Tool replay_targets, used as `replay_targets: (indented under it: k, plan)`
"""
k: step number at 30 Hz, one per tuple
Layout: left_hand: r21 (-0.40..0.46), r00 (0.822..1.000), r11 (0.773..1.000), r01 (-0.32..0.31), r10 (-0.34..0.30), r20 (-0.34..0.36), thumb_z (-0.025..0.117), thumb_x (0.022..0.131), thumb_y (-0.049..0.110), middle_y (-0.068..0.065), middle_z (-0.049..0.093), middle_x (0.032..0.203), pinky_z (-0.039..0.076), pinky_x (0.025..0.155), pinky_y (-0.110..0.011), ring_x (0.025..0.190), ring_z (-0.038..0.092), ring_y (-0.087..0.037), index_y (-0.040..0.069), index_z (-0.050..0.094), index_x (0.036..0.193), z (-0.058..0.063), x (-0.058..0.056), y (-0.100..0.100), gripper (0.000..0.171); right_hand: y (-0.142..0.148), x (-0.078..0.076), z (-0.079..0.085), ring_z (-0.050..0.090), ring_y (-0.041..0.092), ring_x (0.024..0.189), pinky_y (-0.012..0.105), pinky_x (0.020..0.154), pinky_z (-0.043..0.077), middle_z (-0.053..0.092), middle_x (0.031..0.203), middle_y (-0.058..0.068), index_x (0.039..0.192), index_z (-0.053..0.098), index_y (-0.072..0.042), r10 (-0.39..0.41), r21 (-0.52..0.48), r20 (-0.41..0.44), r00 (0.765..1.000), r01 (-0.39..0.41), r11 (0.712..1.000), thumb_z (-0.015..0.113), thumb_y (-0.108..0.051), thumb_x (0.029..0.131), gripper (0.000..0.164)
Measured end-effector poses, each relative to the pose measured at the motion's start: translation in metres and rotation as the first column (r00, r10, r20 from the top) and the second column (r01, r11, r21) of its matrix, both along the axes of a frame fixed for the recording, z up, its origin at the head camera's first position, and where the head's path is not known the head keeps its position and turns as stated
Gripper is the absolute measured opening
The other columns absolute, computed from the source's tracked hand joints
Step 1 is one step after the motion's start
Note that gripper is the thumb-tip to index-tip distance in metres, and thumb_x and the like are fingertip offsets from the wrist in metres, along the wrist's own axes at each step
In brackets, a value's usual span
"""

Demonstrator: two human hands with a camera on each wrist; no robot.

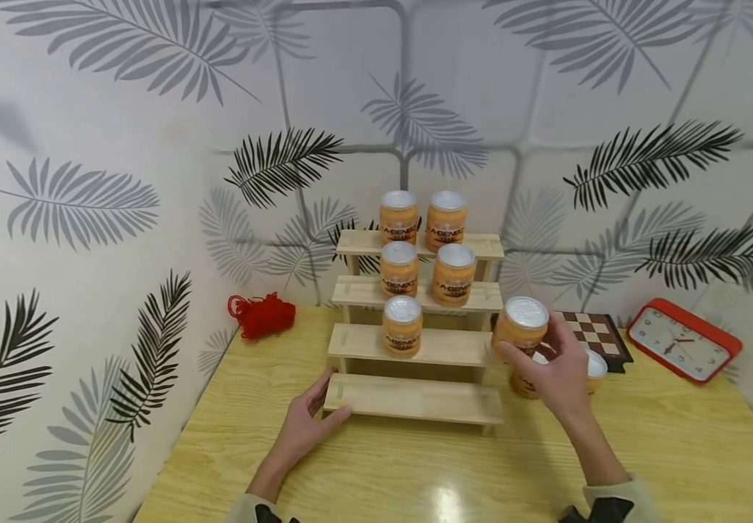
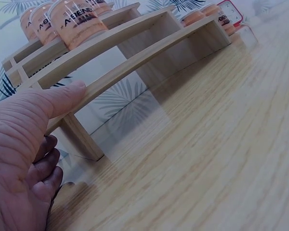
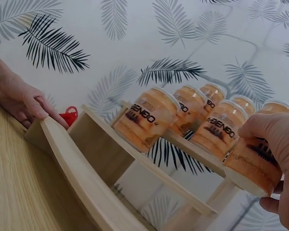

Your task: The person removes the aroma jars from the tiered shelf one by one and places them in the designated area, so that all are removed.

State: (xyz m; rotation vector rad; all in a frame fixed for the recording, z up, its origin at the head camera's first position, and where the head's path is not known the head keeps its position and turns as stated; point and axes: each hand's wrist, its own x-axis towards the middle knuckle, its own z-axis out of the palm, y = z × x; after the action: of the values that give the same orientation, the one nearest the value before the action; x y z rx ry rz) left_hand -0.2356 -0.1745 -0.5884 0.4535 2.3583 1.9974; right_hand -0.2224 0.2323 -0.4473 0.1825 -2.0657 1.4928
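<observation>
My right hand [image 1: 556, 367] grips an orange can [image 1: 522, 327] with a silver lid, thumb on one side and fingers on the other. The can is upright, beside the right end of the third step of a wooden tiered shelf [image 1: 416, 398]. Orange cans stand on the shelf: two on the top step, two on the second, and one can [image 1: 403, 328] on the third. My left hand [image 1: 307, 418] holds the left end of the lowest step. In the left wrist view its thumb lies on the board [image 2: 149, 60] and its fingers curl below.
Behind my right hand, more orange cans [image 1: 525, 385] stand on the wooden table [image 1: 389, 472], partly hidden. A checkered board [image 1: 592, 338] and a red clock [image 1: 684, 340] are at the right. Red yarn [image 1: 264, 316] lies back left, near the patterned wall [image 1: 154, 145].
</observation>
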Motion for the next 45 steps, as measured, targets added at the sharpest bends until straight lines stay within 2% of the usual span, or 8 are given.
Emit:
replay_targets:
  k: [7,17,23,30,33,38,42,45]
  plan:
    - [-0.006,1.000,1.000,-0.006,0.006,0.009,0.080,0.096,0.020,-0.005,0.038,0.166,0.034,0.114,-0.014,0.152,0.036,-0.020,0.008,0.032,0.165,0.000,0.000,0.001,0.085,0.043,-0.001,-0.007,0.064,0.005,0.106,0.010,0.082,0.053,0.065,0.119,-0.012,0.147,0.059,-0.010,-0.054,0.020,-0.045,0.998,0.055,0.998,0.088,0.011,0.076,0.080]
    - [-0.007,1.000,1.000,-0.001,0.001,0.001,0.079,0.095,0.019,-0.007,0.037,0.166,0.035,0.113,-0.014,0.152,0.037,-0.020,0.006,0.032,0.164,0.004,0.001,0.001,0.084,0.085,0.004,-0.008,0.065,0.008,0.106,0.010,0.082,0.053,0.067,0.122,-0.006,0.148,0.059,-0.011,-0.103,-0.011,0.001,0.995,0.103,0.995,0.086,0.013,0.077,0.080]
    - [-0.009,1.000,1.000,0.006,-0.005,0.003,0.079,0.096,0.018,-0.007,0.036,0.167,0.034,0.114,-0.014,0.152,0.037,-0.021,0.006,0.032,0.164,0.004,0.000,0.002,0.085,0.107,0.007,-0.009,0.064,0.008,0.105,0.009,0.076,0.053,0.067,0.121,-0.006,0.148,0.059,-0.009,-0.154,-0.026,0.016,0.988,0.155,0.988,0.085,0.015,0.077,0.079]
    - [-0.018,1.000,1.000,-0.003,0.003,0.009,0.079,0.096,0.021,-0.008,0.035,0.168,0.032,0.121,-0.030,0.153,0.034,-0.019,0.007,0.031,0.165,0.004,0.000,0.001,0.085,0.128,0.009,-0.011,0.064,0.007,0.100,0.009,0.076,0.052,0.067,0.123,-0.009,0.148,0.059,-0.011,-0.211,-0.017,0.028,0.977,0.212,0.977,0.084,0.015,0.077,0.079]
    - [-0.026,1.000,1.000,-0.008,0.009,0.012,0.079,0.096,0.022,-0.007,0.035,0.168,0.031,0.122,-0.033,0.153,0.034,-0.018,0.008,0.031,0.165,0.003,0.002,0.000,0.085,0.138,0.010,-0.015,0.065,0.007,0.099,0.009,0.077,0.052,0.067,0.125,-0.007,0.148,0.060,-0.010,-0.229,-0.029,0.027,0.973,0.230,0.973,0.084,0.017,0.076,0.080]
    - [-0.039,1.000,0.999,-0.022,0.022,0.006,0.079,0.096,0.022,-0.007,0.036,0.167,0.033,0.120,-0.028,0.153,0.035,-0.020,0.008,0.031,0.165,0.001,0.002,-0.001,0.085,0.154,0.010,-0.025,0.065,0.005,0.101,0.007,0.079,0.052,0.067,0.123,-0.009,0.146,0.061,-0.010,-0.271,-0.096,0.087,0.959,0.279,0.955,0.084,0.016,0.077,0.078]
    - [-0.039,1.000,0.999,-0.011,0.011,-0.002,0.079,0.096,0.022,-0.009,0.036,0.167,0.033,0.122,-0.035,0.152,0.035,-0.021,0.007,0.031,0.165,0.001,0.002,-0.001,0.085,0.165,0.013,-0.035,0.064,0.004,0.097,0.006,0.075,0.053,0.068,0.117,-0.010,0.144,0.062,-0.010,-0.292,-0.166,0.157,0.943,0.317,0.934,0.083,0.016,0.077,0.075]
    - [-0.038,1.000,0.999,-0.005,0.005,-0.007,0.079,0.096,0.022,-0.008,0.035,0.167,0.032,0.123,-0.041,0.153,0.035,-0.021,0.008,0.030,0.165,0.001,0.001,0.001,0.085,0.174,0.015,-0.044,0.064,0.001,0.095,0.006,0.072,0.053,0.067,0.112,-0.013,0.143,0.063,-0.009,-0.312,-0.148,0.181,0.933,0.339,0.929,0.084,0.015,0.077,0.074]
